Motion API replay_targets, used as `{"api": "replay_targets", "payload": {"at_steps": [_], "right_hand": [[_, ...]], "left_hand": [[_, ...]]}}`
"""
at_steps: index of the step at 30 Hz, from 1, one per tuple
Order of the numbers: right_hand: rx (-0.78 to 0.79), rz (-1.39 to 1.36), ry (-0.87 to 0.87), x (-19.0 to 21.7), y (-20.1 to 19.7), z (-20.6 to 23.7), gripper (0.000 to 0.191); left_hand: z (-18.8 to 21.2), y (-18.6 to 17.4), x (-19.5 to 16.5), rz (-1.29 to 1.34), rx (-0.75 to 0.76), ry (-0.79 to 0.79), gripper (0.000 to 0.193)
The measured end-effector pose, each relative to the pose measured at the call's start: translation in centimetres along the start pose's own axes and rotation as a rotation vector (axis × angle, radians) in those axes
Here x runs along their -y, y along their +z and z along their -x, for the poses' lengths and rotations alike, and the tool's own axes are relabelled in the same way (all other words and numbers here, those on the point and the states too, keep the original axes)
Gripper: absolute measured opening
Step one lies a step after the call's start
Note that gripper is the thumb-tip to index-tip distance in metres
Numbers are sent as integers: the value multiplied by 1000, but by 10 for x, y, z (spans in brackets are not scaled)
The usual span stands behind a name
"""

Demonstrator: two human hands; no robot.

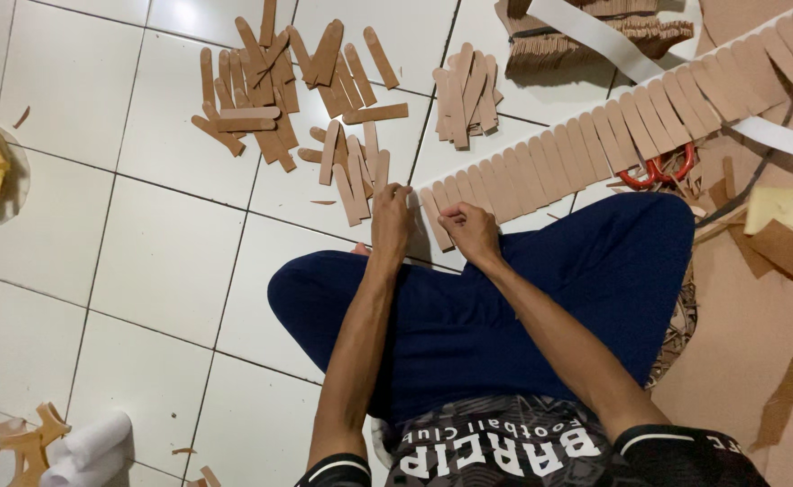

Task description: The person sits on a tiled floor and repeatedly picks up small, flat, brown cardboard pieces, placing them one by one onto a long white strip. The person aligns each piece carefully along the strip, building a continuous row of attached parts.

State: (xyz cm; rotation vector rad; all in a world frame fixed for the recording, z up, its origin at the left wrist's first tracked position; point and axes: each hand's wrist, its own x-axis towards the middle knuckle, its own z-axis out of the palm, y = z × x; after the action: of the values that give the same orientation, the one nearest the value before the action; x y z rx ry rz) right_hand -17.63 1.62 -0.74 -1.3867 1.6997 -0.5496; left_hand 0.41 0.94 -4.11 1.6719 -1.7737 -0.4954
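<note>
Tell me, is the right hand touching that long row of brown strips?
Touching: the head view shows the right hand pinching the end strip of the strip row.

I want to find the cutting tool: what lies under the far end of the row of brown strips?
Red scissors lie partly under the row of brown strips; only the handles show, and the blades are covered. A white band runs beneath the row.

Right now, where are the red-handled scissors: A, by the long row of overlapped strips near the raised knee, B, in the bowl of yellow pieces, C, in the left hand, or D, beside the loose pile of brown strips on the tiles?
A: the red-handled scissors lie just under the long row of overlapped strips, beside the knee.
</note>
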Motion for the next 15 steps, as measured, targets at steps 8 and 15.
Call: {"api": "replay_targets", "payload": {"at_steps": [8, 15], "right_hand": [[-6, -11, 1, 2, 5, -2, 21], [-28, 16, -5, 1, 7, -4, 22]], "left_hand": [[22, 2, 4, -109, 219, 6, 34], [18, -5, 0, -85, 176, 45, 33]]}}
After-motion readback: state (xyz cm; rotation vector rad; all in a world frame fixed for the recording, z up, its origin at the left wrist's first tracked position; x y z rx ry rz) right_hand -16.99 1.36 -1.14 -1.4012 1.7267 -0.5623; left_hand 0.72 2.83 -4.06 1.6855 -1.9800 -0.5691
